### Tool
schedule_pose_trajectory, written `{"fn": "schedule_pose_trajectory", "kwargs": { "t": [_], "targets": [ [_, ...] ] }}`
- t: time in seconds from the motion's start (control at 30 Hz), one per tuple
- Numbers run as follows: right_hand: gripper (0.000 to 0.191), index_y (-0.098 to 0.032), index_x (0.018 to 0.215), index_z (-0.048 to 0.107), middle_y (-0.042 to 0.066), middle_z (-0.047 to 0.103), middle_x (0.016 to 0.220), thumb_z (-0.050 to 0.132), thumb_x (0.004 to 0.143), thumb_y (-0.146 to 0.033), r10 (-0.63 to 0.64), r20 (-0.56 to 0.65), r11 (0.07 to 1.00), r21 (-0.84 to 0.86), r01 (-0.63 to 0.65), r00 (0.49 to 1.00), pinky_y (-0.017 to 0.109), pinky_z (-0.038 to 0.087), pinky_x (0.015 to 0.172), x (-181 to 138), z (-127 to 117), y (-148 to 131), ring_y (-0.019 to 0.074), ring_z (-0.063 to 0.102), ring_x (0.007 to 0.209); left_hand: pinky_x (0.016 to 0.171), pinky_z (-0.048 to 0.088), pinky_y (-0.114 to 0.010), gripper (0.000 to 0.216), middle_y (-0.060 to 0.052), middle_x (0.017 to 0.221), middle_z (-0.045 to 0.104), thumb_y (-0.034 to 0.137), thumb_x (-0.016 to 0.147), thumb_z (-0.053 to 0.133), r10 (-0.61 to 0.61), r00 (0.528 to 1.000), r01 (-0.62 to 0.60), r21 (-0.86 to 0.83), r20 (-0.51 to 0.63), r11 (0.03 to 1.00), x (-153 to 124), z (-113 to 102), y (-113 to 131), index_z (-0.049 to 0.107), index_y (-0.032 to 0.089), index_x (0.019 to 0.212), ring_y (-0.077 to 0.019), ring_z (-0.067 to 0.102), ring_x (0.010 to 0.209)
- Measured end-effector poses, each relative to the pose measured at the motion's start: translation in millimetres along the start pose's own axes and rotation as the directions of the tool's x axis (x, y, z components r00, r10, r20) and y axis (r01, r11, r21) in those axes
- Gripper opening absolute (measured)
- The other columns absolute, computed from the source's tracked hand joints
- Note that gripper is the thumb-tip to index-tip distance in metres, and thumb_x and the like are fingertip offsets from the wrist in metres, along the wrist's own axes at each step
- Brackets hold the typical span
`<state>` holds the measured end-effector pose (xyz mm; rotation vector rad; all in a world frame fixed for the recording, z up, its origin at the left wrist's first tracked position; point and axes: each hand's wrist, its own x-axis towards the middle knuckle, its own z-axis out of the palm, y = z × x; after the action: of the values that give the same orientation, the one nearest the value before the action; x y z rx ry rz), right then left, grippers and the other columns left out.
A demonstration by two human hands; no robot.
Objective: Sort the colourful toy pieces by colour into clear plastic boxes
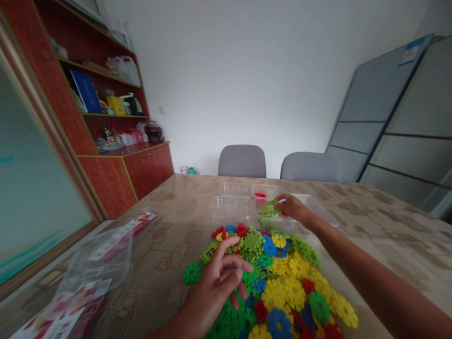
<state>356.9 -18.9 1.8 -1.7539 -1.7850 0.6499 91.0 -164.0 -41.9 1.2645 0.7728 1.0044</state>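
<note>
A heap of plastic snowflake pieces (278, 278) in green, yellow, blue and red lies on the table in front of me. My left hand (219, 280) hovers over its near left side, fingers loosely curled and apart, holding nothing. My right hand (292, 207) reaches forward and pinches a light green piece (270, 206) over a clear divided tray (231, 209). Light green pieces lie in the tray compartment under that hand, and a few red pieces (260, 195) sit in the compartment behind it.
A clear plastic box and lid with a printed label (102, 256) lie at the left on the patterned table (388, 235). Two grey chairs (242, 161) stand at the far edge. A red-brown cabinet with shelves (116, 155) is on the left, grey panels on the right.
</note>
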Motion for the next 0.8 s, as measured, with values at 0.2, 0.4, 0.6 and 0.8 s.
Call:
{"fn": "schedule_pose_trajectory", "kwargs": {
  "t": [0.2, 0.4, 0.6, 0.8],
  "targets": [
    [0.018, -0.015, 0.099, 0.062, 0.004, 0.064, 0.098, 0.055, 0.093, -0.030, -0.024, 0.068, 0.929, -0.367, 0.048, 0.997, 0.033, 0.053, 0.074, 3.9, 7.1, 11.7, 0.0154, 0.062, 0.082, 0.048, 0.044, -0.024, 0.059, -0.010, 0.100, 0.063, 0.040, 0.081, 0.060, 0.037, 0.994, -0.032, 0.051, -0.102, 0.998, 5.0, -12.4, 25.0, 0.032, 0.018, 0.128, -0.0142, 0.059, 0.061],
    [0.020, -0.015, 0.102, 0.062, 0.005, 0.064, 0.101, 0.054, 0.093, -0.031, -0.074, 0.195, 0.838, -0.519, 0.167, 0.978, 0.035, 0.053, 0.076, 1.5, 4.6, 10.2, 0.0168, 0.063, 0.085, 0.049, 0.044, -0.024, 0.053, -0.010, 0.102, 0.062, 0.034, 0.082, 0.057, 0.072, 0.987, -0.064, 0.061, -0.144, 0.996, 11.1, -18.0, 31.8, 0.033, 0.018, 0.126, -0.0131, 0.058, 0.061],
    [0.020, -0.014, 0.101, 0.062, 0.004, 0.065, 0.098, 0.053, 0.094, -0.031, -0.153, 0.271, 0.818, -0.505, 0.276, 0.950, 0.035, 0.053, 0.075, 0.9, 11.3, 3.0, 0.0161, 0.063, 0.083, 0.049, 0.044, -0.025, 0.050, -0.009, 0.101, 0.062, 0.034, 0.079, 0.058, 0.064, 0.989, -0.052, 0.086, -0.137, 0.995, 12.5, -20.3, 29.1, 0.038, 0.017, 0.123, -0.0131, 0.058, 0.060],
    [0.019, -0.014, 0.099, 0.062, 0.004, 0.065, 0.096, 0.054, 0.093, -0.030, -0.159, 0.267, 0.816, -0.507, 0.279, 0.951, 0.035, 0.053, 0.076, -0.2, 8.3, 1.3, 0.0162, 0.063, 0.083, 0.051, 0.044, -0.025, 0.048, -0.009, 0.100, 0.061, 0.035, 0.079, 0.056, 0.049, 0.990, -0.037, 0.095, -0.133, 0.995, 13.4, -21.6, 29.4, 0.040, 0.017, 0.121, -0.0132, 0.057, 0.062]
  ]
}}
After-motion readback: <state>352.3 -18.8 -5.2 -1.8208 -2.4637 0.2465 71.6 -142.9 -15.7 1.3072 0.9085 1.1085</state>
